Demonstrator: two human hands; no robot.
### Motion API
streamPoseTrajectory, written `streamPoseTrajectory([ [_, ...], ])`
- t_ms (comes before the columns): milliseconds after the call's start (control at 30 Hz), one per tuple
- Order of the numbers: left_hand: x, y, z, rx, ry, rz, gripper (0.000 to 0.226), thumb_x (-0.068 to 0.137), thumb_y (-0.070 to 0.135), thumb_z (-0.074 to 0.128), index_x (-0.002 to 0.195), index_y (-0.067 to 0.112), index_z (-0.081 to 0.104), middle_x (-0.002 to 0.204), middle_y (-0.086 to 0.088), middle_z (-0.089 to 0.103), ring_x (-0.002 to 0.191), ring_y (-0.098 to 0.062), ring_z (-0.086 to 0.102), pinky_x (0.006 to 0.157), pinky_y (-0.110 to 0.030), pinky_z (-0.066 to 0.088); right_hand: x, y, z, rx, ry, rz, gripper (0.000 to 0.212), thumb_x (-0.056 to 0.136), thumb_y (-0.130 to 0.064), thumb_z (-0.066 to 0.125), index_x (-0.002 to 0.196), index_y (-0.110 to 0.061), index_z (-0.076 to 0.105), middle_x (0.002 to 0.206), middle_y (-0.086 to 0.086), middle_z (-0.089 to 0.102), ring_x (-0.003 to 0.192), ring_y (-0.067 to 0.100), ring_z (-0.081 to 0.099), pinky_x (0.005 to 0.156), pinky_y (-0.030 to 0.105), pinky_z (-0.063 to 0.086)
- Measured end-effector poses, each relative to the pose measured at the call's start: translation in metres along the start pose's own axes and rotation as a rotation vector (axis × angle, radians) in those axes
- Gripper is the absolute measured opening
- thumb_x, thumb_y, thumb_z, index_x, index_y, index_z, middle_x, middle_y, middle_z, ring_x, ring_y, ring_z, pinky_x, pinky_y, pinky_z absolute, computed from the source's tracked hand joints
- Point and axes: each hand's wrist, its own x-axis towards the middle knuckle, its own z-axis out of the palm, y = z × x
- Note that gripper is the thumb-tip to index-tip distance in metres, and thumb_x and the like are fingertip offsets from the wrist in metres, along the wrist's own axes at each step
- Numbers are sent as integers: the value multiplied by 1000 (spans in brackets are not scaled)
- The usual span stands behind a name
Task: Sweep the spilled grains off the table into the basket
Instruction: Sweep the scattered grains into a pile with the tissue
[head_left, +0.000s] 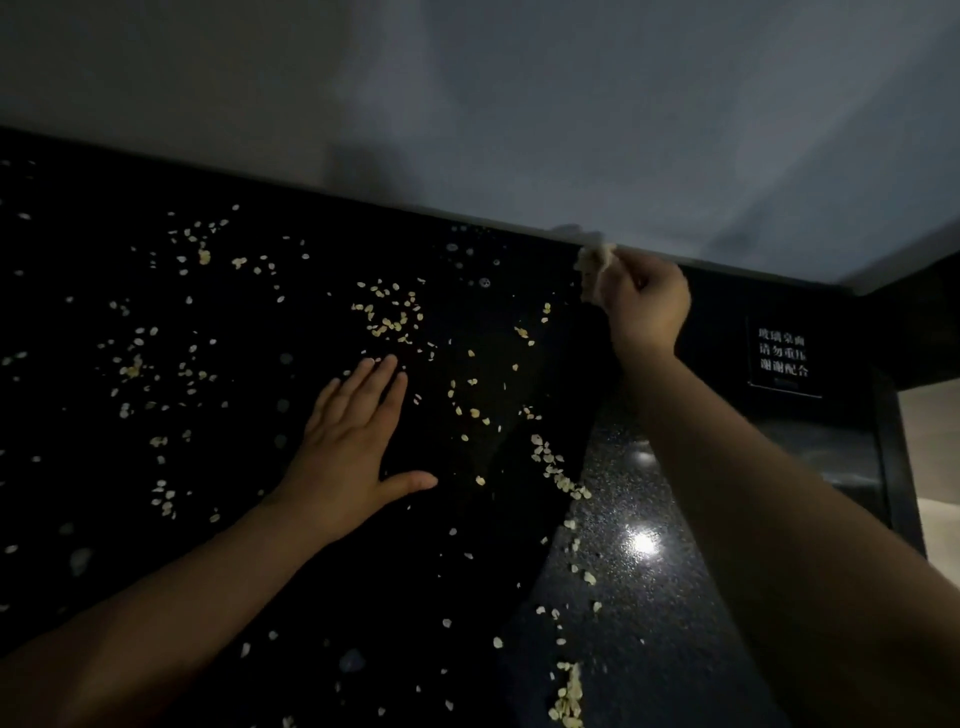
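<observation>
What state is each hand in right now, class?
Left hand: open, flat on the black table.
Right hand: closed around a pale crumpled wad.

Dim, grainy; lamp glare (643, 543) on tabletop (649, 649).

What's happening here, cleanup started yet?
A person's right hand grips a crumpled pale wad, cloth or tissue, at the far edge of the dark table by the wall. The left hand lies flat on the table, fingers straight. Grains are scattered across most of the surface. No basket is in view.
</observation>
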Motion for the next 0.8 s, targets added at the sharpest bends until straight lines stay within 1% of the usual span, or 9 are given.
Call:
streamPoseTrajectory([
  [133, 0, -1, 2, -8, 14, 10, 110, 68, 84, 23, 152, 17, 2, 158, 5, -17, 143, -9, -22, 118, -37, -9, -5, -3, 19, -123, -43, 6, 26, 91, -17, 61, 115, -12, 68, 113, 9, 63, 99, 21, 62, 89, 27, 48],
  [300, 0, -3, 3, -7, 30, 15, 109, 70, 84, 23, 152, 16, 6, 159, 4, -14, 144, -11, -19, 118, -39, -6, -78, -4, 2, -87, -357, -293, 17, 89, -17, 65, 105, -15, 71, 102, -4, 58, 95, 17, 59, 82, 33, 52],
  [367, 0, -3, 4, 10, 24, 17, 109, 70, 85, 22, 152, 16, 4, 158, 4, -15, 144, -11, -19, 118, -39, -7, -106, -2, -11, -21, -451, -290, 15, 89, -18, 67, 102, -19, 73, 99, -7, 59, 93, 10, 60, 79, 25, 51],
  [433, 0, -3, 4, 28, 27, 14, 109, 69, 85, 20, 152, 17, 1, 158, 4, -18, 143, -11, -22, 117, -38, -9, -118, -7, -21, 65, -500, -162, 14, 87, -16, 68, 99, -22, 74, 94, -9, 60, 88, 1, 60, 75, 15, 48],
  [500, 1, -3, 5, 32, 32, 13, 108, 70, 85, 20, 152, 17, 0, 158, 4, -19, 143, -11, -22, 117, -37, -9, -111, -17, -25, 134, -426, -88, 11, 87, -16, 69, 93, -24, 74, 93, -2, 64, 86, 2, 62, 75, 16, 49],
  [567, 1, -4, 7, 29, 36, 17, 108, 71, 85, 21, 152, 17, 1, 158, 4, -17, 143, -11, -21, 116, -37, -9, -88, -33, -22, 157, -305, -71, 10, 88, -20, 68, 92, -28, 73, 94, 3, 68, 86, 8, 65, 74, 25, 55],
  [667, 1, -5, 7, 20, 49, 24, 107, 71, 84, 24, 152, 17, 4, 159, 4, -15, 144, -11, -20, 116, -36, -10, -40, -54, 2, 137, -214, -117, 10, 92, -22, 64, 96, -25, 72, 81, -6, 68, 72, -6, 64, 64, 12, 51],
  [733, 1, -5, 7, 21, 60, 30, 107, 71, 83, 26, 152, 17, 5, 159, 4, -13, 144, -11, -18, 116, -37, -8, -8, -58, 30, 123, -160, -63, 17, 91, -25, 63, 102, -17, 74, 86, -2, 69, 75, -2, 65, 73, 20, 56],
  [800, 1, -6, 7, 19, 63, 32, 107, 72, 85, 26, 152, 17, 4, 159, 5, -13, 144, -11, -19, 116, -37, -7, 8, -53, 56, 65, -172, 21, 25, 92, -25, 62, 113, -15, 70, 105, 5, 68, 88, 9, 64, 86, 26, 54],
])
